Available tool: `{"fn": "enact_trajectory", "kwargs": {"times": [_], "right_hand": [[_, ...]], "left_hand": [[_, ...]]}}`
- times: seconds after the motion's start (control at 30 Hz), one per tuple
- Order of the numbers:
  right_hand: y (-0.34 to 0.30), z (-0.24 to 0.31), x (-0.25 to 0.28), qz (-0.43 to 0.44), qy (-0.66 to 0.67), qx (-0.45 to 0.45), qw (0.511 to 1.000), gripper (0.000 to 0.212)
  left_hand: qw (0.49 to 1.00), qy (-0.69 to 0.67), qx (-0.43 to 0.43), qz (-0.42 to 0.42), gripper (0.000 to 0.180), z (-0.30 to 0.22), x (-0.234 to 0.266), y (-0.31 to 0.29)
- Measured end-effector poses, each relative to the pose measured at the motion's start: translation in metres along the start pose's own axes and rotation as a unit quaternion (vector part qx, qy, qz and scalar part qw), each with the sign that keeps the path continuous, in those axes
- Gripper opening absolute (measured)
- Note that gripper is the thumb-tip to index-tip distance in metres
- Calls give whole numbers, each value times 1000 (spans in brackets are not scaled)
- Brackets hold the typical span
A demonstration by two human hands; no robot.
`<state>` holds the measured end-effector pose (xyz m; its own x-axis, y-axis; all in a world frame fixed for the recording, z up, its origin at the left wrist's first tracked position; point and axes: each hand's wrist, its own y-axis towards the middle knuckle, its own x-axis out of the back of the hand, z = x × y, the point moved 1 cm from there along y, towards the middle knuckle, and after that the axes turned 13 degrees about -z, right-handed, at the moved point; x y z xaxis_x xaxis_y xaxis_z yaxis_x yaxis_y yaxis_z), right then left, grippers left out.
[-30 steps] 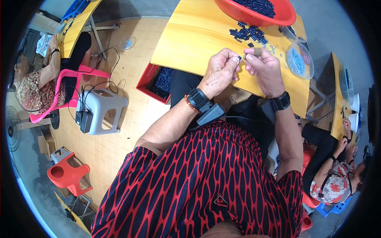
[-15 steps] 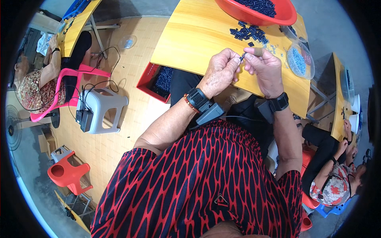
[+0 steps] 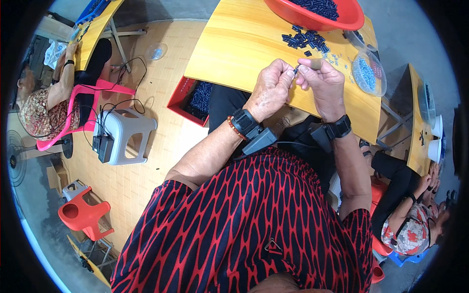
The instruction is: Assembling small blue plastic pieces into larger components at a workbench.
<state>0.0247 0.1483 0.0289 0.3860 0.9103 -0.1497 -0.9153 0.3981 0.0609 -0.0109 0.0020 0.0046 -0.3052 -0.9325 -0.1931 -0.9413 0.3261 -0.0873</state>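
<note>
My left hand point(image 3: 270, 88) and my right hand point(image 3: 323, 88) meet above the near part of a yellow wood-grain table point(image 3: 234, 44). Between their fingertips is a small dark cylindrical piece point(image 3: 296, 70), pinched from both sides; its detail is too small to make out. A tan wrap covers one finger of my right hand. Just beyond the hands lies a loose heap of similar dark pieces point(image 3: 306, 39). Small pale bits point(image 3: 333, 59) are scattered beside it. To the right stands a clear round tub point(image 3: 382, 87) holding light blue pieces.
A red basin point(image 3: 288, 15) of dark pieces stands at the table's far side. Below the left edge sits a red box point(image 3: 181, 101) with more pieces. A grey stool point(image 3: 128, 129) and cables are at left. One person point(image 3: 49, 110) works at left, another point(image 3: 408, 227) at right.
My hands stay together at nearly the same spot, with the fingers shifting slightly around the small piece. The person at right has moved their hands.
</note>
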Motion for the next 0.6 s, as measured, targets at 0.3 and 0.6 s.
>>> {"fn": "enact_trajectory", "kwargs": {"times": [0.3, 0.6], "right_hand": [[1, 2, 1, 1, -10, 6, 1000, 15], [0, 2, 0, -19, -7, 4, 1000, 15]], "left_hand": [[1000, -10, -25, 0, 20, 3, -1, 1], [999, 2, -40, 1, 18, -1, -2, 2]]}}
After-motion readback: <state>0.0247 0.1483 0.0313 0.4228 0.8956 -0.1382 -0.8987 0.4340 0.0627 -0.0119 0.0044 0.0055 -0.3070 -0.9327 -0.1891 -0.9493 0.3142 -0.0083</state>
